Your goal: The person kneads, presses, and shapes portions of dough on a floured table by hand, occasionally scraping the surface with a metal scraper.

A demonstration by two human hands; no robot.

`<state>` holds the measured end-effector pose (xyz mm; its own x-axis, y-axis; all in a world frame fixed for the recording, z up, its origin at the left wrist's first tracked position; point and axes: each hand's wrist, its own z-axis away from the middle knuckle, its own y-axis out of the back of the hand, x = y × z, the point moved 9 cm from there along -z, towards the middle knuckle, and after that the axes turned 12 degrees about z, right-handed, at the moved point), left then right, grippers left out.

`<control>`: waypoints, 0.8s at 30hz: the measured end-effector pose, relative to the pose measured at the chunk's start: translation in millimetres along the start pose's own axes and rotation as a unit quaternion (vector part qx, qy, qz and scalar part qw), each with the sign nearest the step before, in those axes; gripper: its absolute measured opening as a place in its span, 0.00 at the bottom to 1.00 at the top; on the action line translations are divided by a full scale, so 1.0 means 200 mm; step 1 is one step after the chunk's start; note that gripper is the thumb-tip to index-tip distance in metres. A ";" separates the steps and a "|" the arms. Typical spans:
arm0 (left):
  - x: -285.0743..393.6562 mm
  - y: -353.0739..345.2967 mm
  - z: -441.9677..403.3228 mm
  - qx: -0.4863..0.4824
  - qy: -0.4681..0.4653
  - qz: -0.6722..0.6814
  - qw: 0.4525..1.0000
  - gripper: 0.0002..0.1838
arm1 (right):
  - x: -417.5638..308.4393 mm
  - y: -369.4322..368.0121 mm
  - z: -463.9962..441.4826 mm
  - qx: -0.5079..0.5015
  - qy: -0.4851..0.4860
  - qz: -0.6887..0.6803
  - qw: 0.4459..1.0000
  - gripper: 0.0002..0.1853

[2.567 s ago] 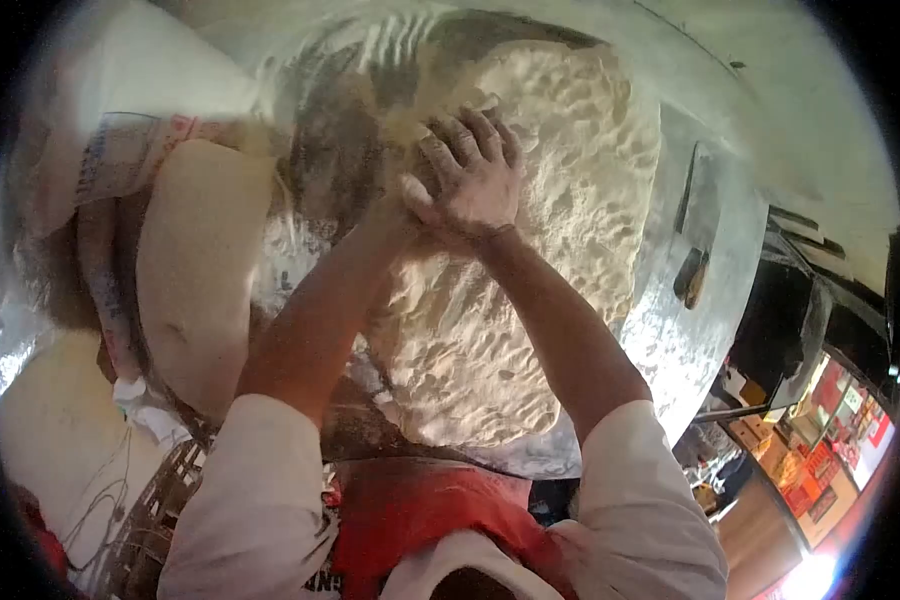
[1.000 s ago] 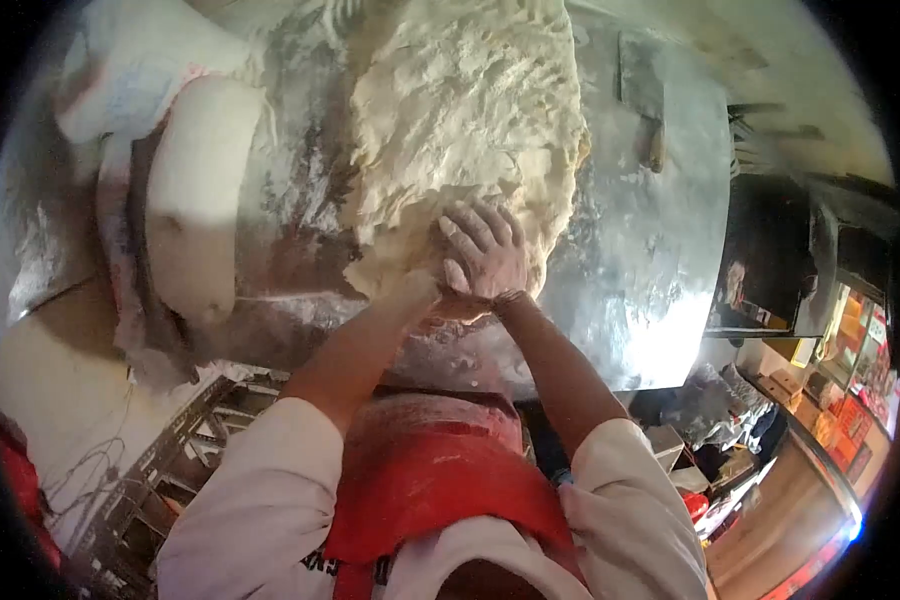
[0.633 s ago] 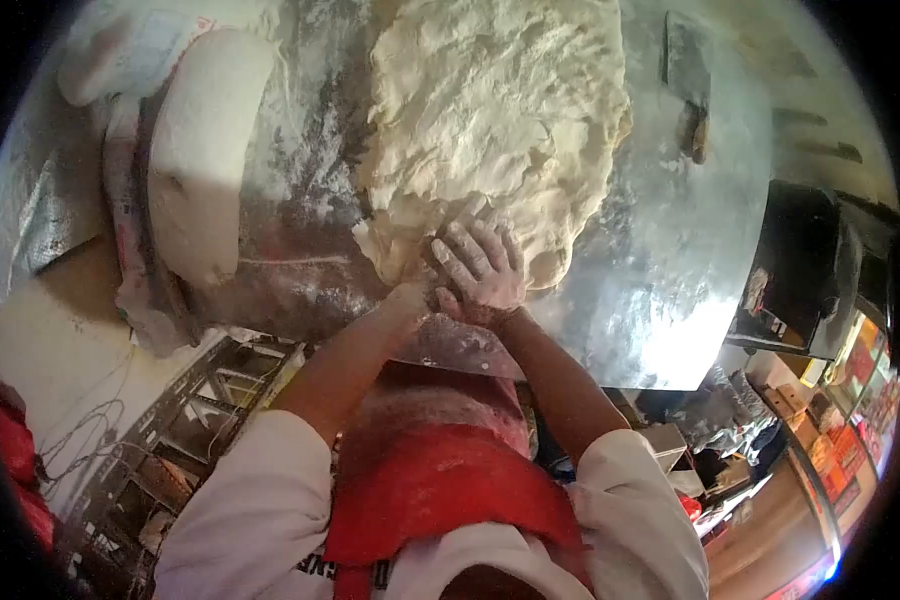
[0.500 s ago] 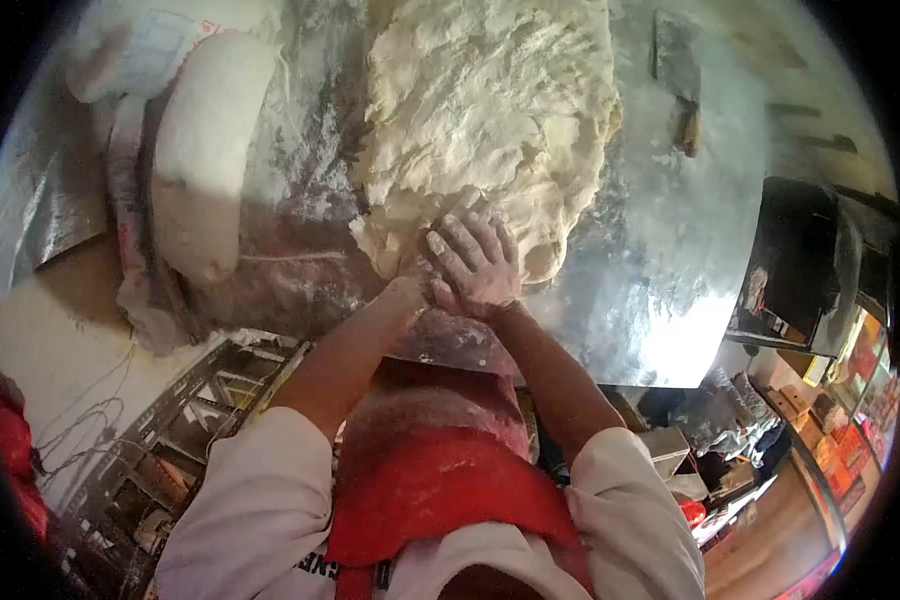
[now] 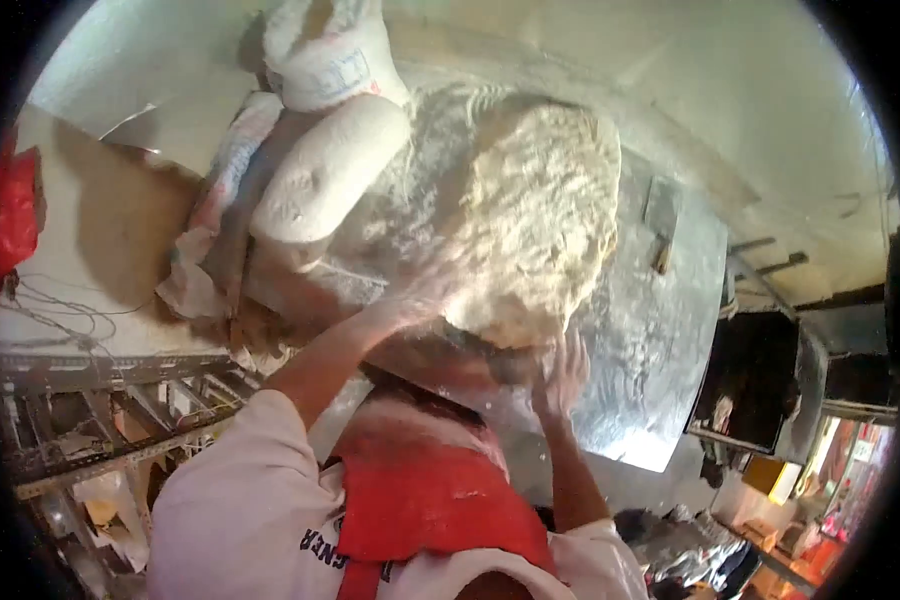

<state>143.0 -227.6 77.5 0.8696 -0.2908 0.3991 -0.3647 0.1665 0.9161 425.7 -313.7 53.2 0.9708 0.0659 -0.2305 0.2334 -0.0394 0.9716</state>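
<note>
A large slab of pale dough [image 5: 545, 200] with a rough surface lies on the floured metal worktop. My left hand [image 5: 432, 292] is at its near left edge, so smeared by motion that its fingers cannot be made out. At the near right corner, my right hand [image 5: 562, 375] lies against or just beside the dough with its fingers stretched out. To the left of the slab rests a smooth, long, white dough roll [image 5: 335, 170]. Flour dusts both hands and the metal worktop [image 5: 660, 330].
Beyond the roll stands an open white sack [image 5: 335, 60]. A scraper [image 5: 662, 215] with a wooden handle lies right of the slab. A metal rack [image 5: 120, 410] is at the lower left, and a dark open box [image 5: 750, 380] stands past the worktop's right edge.
My hands, stacked on the dough's near edge before, have come apart to its left and right sides. The camera view has turned and shifted, showing more of the sack and back wall.
</note>
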 end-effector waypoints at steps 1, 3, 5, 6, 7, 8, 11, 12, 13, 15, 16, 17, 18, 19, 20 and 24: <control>-0.24 0.00 0.03 0.033 -0.017 0.100 0.994 0.40 | 0.08 0.01 0.10 -0.003 -0.026 -0.003 1.000 0.33; -0.52 0.25 0.10 0.071 0.092 0.023 0.993 0.31 | 0.28 -0.05 0.35 -0.003 -0.050 0.037 0.998 0.34; -0.71 0.57 0.18 0.152 0.087 0.074 0.982 0.29 | 0.41 -0.08 0.58 -0.016 -0.132 0.085 0.987 0.36; -0.91 0.62 0.21 0.208 0.109 0.032 0.971 0.29 | 0.43 -0.08 0.66 -0.029 -0.182 0.078 0.980 0.37; -1.05 0.69 0.24 0.257 0.130 0.080 0.954 0.32 | 0.45 -0.08 0.75 -0.044 -0.232 0.071 0.969 0.38; -1.28 0.71 0.18 0.238 0.112 0.033 0.964 0.30 | 0.43 -0.09 0.84 -0.036 -0.233 0.074 0.969 0.38; -1.36 1.11 0.14 0.271 0.164 0.087 0.945 0.26 | 0.40 -0.14 1.01 -0.007 -0.350 0.046 0.935 0.37; -1.31 1.28 0.13 0.287 0.124 0.064 0.948 0.25 | 0.34 -0.12 1.04 -0.022 -0.391 0.032 0.920 0.36; -1.28 1.39 0.09 0.302 0.084 0.042 0.949 0.23 | 0.30 -0.11 1.08 -0.037 -0.432 0.016 0.901 0.35; -1.46 1.46 -0.07 0.302 0.079 0.082 0.946 0.24 | 0.29 -0.23 1.14 -0.017 -0.438 -0.016 0.899 0.35; -1.56 1.49 -0.15 0.302 0.080 0.118 0.942 0.24 | 0.27 -0.27 1.17 0.002 -0.437 -0.050 0.898 0.34; -1.58 1.55 -0.22 0.303 0.058 0.109 0.945 0.25 | 0.17 -0.24 1.14 0.004 -0.416 -0.068 0.907 0.33; -1.59 1.62 -0.29 0.302 0.033 0.100 0.947 0.25 | 0.12 -0.21 1.12 0.010 -0.433 -0.066 0.899 0.33; -1.76 1.62 -0.42 0.290 0.006 0.093 0.953 0.24 | 0.05 -0.19 1.10 0.022 -0.426 -0.102 0.899 0.31; -1.91 1.63 -0.48 0.392 -0.097 -0.061 0.913 0.24 | -0.01 -0.18 1.15 0.037 -0.424 -0.137 0.894 0.30; -2.24 1.52 -0.95 0.222 -0.037 -0.010 0.974 0.24 | -0.07 -0.25 1.30 -0.002 -0.405 -0.018 0.914 0.29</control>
<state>-294.9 132.7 169.7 0.8578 -0.3592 0.3677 -0.4702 -0.2590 0.8437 415.0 -571.1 -7.1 0.6847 -0.6929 -0.2258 0.2678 -0.0489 0.9622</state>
